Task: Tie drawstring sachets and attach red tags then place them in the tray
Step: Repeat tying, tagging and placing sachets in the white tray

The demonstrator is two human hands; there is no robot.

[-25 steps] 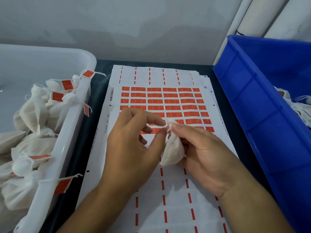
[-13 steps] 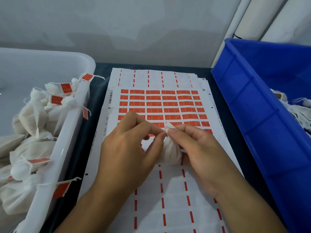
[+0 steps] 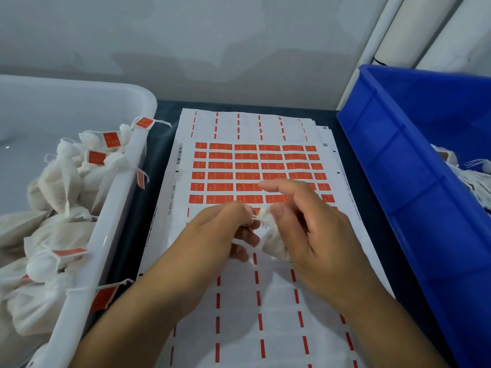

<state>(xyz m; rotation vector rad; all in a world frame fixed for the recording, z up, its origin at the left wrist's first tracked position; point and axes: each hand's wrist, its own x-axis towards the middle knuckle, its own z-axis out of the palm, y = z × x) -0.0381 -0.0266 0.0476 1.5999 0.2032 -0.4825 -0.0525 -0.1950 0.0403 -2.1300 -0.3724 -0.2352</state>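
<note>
At the centre of the frame both hands work a small white sachet [image 3: 275,241] just above the label sheet [image 3: 265,301]. The left hand [image 3: 212,240] pinches a thin white drawstring [image 3: 256,217] between thumb and curled fingers; its fingertips are tucked under and mostly hidden. The right hand [image 3: 316,235] grips the sachet's gathered neck with thumb and lower fingers, while its index finger sticks out straight toward the upper left of the frame. Most of the sachet is covered by the right palm, so only its left side and puckered top show, blurred. The string runs short between the two hands; whether a knot is formed cannot be told.

The red tags [image 3: 247,166] sit in rows on the sheet in the middle of the frame, the nearest rows partly hidden behind the hands. The white tray [image 3: 125,181] fills the left side, cut off by the frame edge, holding tagged sachets [image 3: 61,181] with some tags draped over its rim. The blue bin [image 3: 398,181] on the right is also cut off; a few untagged sachets [image 3: 467,176] show at the far right edge
</note>
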